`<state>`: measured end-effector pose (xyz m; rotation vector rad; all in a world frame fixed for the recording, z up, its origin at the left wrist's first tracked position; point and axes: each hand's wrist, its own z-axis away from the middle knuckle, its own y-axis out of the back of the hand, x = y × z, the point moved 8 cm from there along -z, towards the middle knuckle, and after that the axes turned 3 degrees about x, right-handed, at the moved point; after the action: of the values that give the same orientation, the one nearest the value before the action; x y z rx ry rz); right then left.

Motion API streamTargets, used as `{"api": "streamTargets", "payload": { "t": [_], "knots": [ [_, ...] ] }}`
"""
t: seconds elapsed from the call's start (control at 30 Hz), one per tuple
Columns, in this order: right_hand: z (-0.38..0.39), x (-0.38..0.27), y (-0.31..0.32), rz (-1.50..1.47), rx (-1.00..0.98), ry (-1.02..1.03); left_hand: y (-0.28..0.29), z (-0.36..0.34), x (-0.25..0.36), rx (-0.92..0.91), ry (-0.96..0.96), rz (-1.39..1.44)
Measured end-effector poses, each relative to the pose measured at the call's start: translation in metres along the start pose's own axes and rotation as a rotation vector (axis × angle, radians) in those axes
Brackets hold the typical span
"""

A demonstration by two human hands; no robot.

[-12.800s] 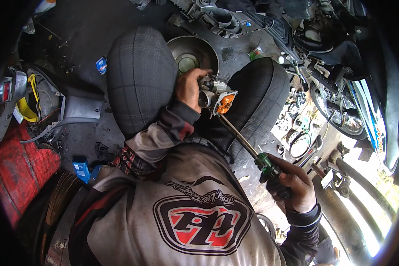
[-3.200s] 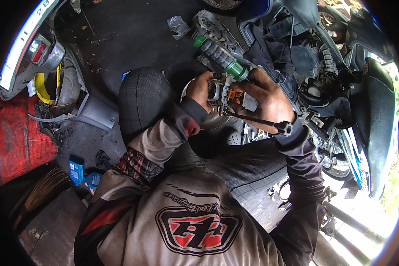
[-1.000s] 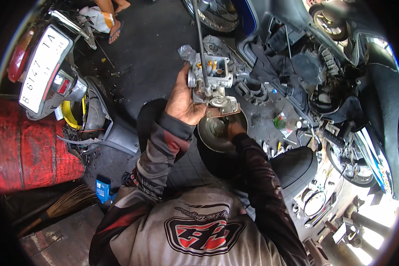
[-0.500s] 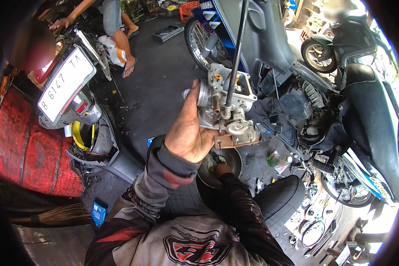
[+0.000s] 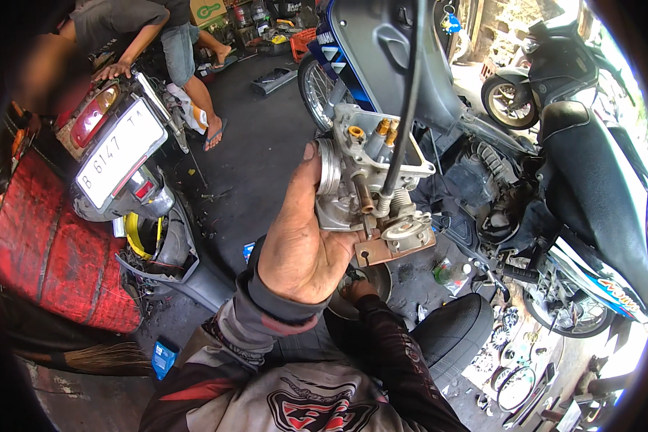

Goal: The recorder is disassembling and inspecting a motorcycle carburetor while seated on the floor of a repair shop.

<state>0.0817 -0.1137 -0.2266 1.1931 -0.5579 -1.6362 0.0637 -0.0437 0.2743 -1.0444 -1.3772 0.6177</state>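
Left hand [image 5: 302,252]: raised, palm up, fingers clasped around carburetor [image 5: 367,191] at 1 o'clock | Right hand [image 5: 358,290]: lowered over metal bowl [image 5: 381,277], grip cannot be determined

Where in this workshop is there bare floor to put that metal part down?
The widest bare patch is the dark floor between the scooter tail on the left and the blue motorbike's wheel. Lower right is crowded: small parts litter the ground beside the black seat. The left hand holds the carburetor.
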Motion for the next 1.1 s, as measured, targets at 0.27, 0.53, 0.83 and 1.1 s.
{"api": "streamTargets", "payload": {
  "t": [0.27,0.53,0.83,1.1],
  "knots": [
    [-0.001,-0.008,-0.003,-0.008,0.036,0.061,-0.01,0.015,0.008,-0.106,-0.048,-0.031],
    [-0.016,0.013,-0.031,-0.031,0.041,0.02,-0.017,0.024,0.008,-0.017,-0.085,-0.085],
    [0.007,-0.006,-0.003,0.065,-0.017,0.062,-0.035,0.034,0.006,-0.053,-0.062,-0.028],
    [0.014,-0.007,0.001,0.053,0.029,0.09,-0.043,0.045,0.003,-0.052,-0.028,-0.038]
  ]
}}
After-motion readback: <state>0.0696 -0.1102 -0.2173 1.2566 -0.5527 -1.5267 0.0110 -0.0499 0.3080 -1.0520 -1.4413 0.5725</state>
